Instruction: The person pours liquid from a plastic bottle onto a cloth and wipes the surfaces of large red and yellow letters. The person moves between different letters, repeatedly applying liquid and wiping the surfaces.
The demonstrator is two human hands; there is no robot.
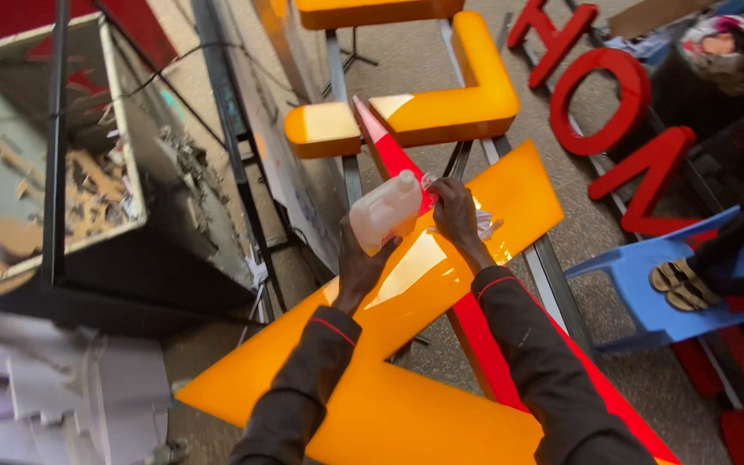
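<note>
My left hand grips a translucent white plastic jug, tipped with its capped neck toward my right hand. My right hand is closed on a crumpled clear plastic or cloth wad pressed onto a large glossy orange sign piece. A long red strip crosses over the orange piece on a diagonal, passing under my hands. Both forearms wear dark sleeves with thin red trim.
More orange sign shapes rest on a metal frame further out. Big red letters lie on the floor at right. A blue plastic chair holds another person's sandalled feet. A glass-sided box of scraps stands left.
</note>
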